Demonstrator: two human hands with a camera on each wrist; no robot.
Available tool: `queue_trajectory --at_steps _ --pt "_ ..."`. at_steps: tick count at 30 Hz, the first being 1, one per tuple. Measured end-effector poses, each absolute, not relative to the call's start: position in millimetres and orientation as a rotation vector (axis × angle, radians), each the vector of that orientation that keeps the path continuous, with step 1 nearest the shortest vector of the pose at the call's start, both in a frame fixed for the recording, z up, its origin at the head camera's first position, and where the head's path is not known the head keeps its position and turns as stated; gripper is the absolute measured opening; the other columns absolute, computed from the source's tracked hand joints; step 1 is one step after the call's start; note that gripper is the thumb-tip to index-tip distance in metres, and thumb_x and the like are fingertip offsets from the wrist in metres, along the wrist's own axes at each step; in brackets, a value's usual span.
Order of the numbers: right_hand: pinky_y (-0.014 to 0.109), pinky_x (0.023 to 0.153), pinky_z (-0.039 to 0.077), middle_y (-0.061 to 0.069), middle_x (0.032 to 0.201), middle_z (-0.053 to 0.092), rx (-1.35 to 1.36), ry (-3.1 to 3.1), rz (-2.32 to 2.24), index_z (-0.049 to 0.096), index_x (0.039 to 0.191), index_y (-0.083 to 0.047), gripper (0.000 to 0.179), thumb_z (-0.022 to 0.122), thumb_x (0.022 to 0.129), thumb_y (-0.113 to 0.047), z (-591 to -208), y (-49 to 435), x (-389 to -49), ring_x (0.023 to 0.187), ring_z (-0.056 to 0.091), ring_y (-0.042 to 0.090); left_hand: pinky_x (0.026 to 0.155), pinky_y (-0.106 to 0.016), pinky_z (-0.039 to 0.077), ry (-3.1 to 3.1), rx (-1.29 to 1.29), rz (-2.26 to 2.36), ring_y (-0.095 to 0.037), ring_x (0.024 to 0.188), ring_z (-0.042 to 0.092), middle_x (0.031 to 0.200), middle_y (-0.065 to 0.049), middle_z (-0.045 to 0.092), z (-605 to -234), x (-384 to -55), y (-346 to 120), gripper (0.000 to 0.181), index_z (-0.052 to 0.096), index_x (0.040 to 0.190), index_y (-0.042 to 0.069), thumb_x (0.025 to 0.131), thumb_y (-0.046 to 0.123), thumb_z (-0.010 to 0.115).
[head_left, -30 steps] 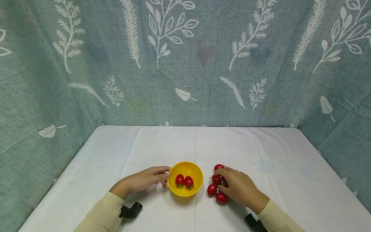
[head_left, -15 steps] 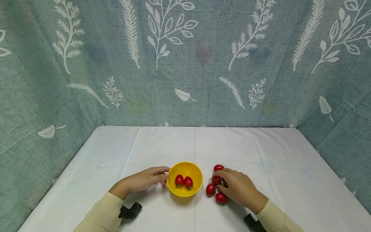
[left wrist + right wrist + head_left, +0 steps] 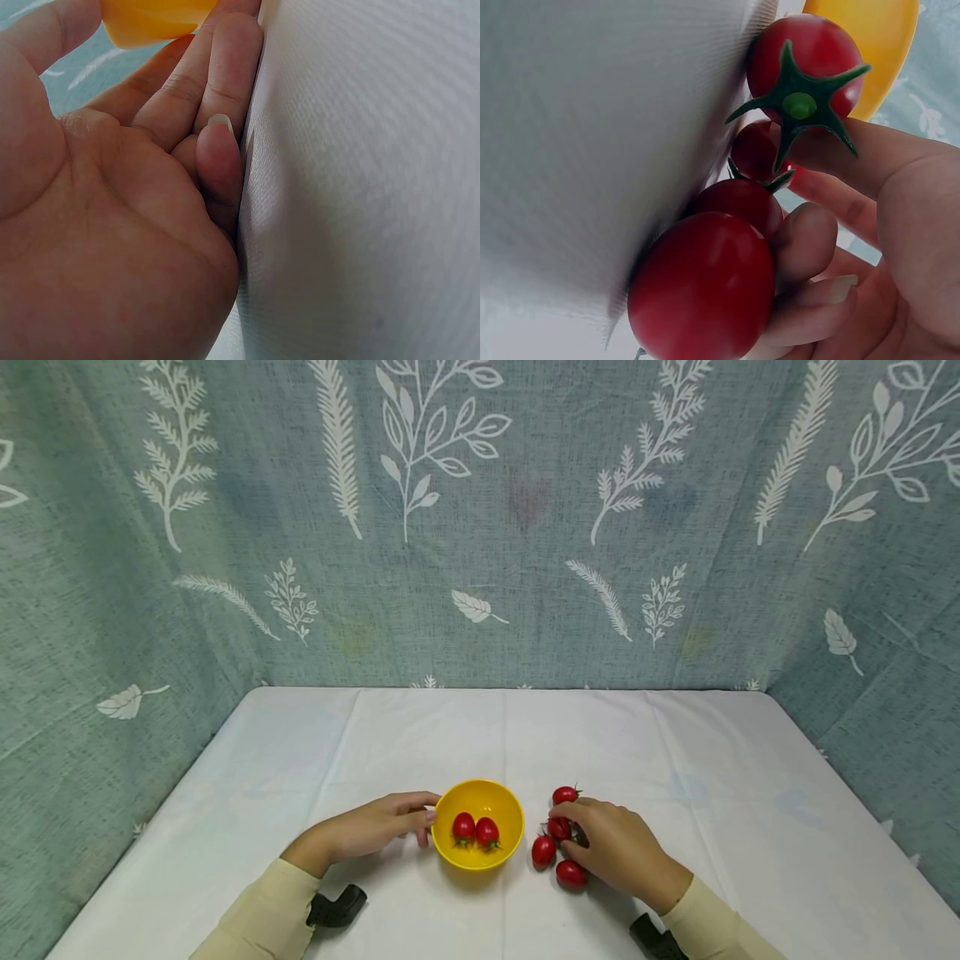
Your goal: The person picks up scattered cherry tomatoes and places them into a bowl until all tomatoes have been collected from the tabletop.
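Observation:
Two cherry tomatoes (image 3: 487, 833) with green calyxes lie in a small yellow bowl (image 3: 480, 863). My left hand (image 3: 367, 831) rests at the bowl's left side, its fingers and thumb touching the outside; the little finger bends along the cloth in the left wrist view. To the bowl's right, my right hand (image 3: 626, 847) reaches over a cluster of cherry tomatoes. Thumb and index finger are at a cherry tomato (image 3: 559, 827) and seem to pinch it. Other cherry tomatoes lie close by: one farther back (image 3: 564, 796), one to the left (image 3: 543, 852), one nearer (image 3: 572, 875). The palm hides part of the cluster.
A white cloth (image 3: 405, 735) covers the table. Green leaf-patterned curtains (image 3: 480, 560) hang behind and at both sides. Black curved devices sit by the left wrist (image 3: 337, 906) and the right wrist (image 3: 657, 935).
The tomato left of my right hand has shifted slightly left, away from the fingers. Both hands and the bowl stay almost where they were.

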State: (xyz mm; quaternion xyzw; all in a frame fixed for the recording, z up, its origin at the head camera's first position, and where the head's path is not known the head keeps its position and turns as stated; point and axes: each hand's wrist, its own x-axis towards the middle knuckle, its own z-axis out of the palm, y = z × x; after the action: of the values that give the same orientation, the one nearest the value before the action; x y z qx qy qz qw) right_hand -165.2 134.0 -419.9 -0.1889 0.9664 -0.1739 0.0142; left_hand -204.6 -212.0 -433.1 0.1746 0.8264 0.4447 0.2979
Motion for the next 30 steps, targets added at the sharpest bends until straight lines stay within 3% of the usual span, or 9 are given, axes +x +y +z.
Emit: queue_trajectory --at_steps 7,11,16,22,26,30 --pt "0.045 0.084 0.057 0.0 0.114 0.072 -0.62 3.033 -0.55 0.071 0.115 -0.019 0.036 0.083 0.081 -0.024 -419.2 134.8 -164.1 0.099 0.068 0.018 0.086 -0.04 0.035 2.2 0.456 1.182 -0.021 0.111 0.051 0.098 -0.003 0.069 -432.3 -203.7 -212.4 0.047 0.052 0.143 0.022 0.103 0.048 0.047" --pt "0.038 0.076 0.057 -0.002 0.109 0.072 -0.61 3.038 -0.541 0.072 0.114 -0.021 0.036 0.084 0.081 -0.026 -417.7 134.3 -163.5 0.086 0.064 0.012 0.086 -0.04 0.035 2.202 0.459 1.183 -0.021 0.111 0.051 0.098 -0.003 0.069 -431.8 -203.1 -212.3 0.046 0.052 0.142 0.022 0.104 0.047 0.047" --pt "0.022 0.057 0.043 -0.008 0.092 0.065 -0.608 3.056 -0.528 0.072 0.115 -0.022 0.037 0.084 0.081 -0.029 -414.7 133.6 -162.4 0.065 0.047 0.005 0.085 -0.04 0.034 2.208 0.46 1.181 -0.021 0.111 0.051 0.098 -0.003 0.069 -431.8 -202.8 -212.4 0.046 0.053 0.142 0.022 0.104 0.047 0.047" --pt "0.021 0.053 0.037 -0.012 0.077 0.054 -0.623 3.07 -0.543 0.071 0.115 -0.023 0.036 0.083 0.081 -0.03 -412.3 133.0 -160.5 0.06 0.043 0.003 0.085 -0.04 0.034 2.21 0.468 1.18 -0.021 0.11 0.05 0.098 -0.003 0.069 -431.0 -202.0 -212.3 0.046 0.053 0.142 0.022 0.104 0.047 0.047" --pt "0.021 0.054 0.037 -0.012 0.081 0.056 -0.635 3.079 -0.557 0.071 0.116 -0.024 0.036 0.083 0.082 -0.03 -410.5 132.5 -158.5 0.061 0.043 0.002 0.084 -0.039 0.033 2.207 0.467 1.182 -0.021 0.109 0.05 0.098 -0.004 0.068 -430.5 -201.7 -212.1 0.045 0.053 0.141 0.023 0.104 0.046 0.047" --pt "0.02 0.057 0.04 -0.009 0.096 0.066 -0.652 3.082 -0.575 0.071 0.116 -0.025 0.037 0.083 0.082 -0.029 -408.6 131.9 -156.0 0.063 0.045 0.001 0.084 -0.039 0.033 2.205 0.453 1.186 -0.021 0.11 0.05 0.098 -0.004 0.069 -431.0 -201.9 -211.3 0.045 0.054 0.141 0.023 0.103 0.047 0.047"
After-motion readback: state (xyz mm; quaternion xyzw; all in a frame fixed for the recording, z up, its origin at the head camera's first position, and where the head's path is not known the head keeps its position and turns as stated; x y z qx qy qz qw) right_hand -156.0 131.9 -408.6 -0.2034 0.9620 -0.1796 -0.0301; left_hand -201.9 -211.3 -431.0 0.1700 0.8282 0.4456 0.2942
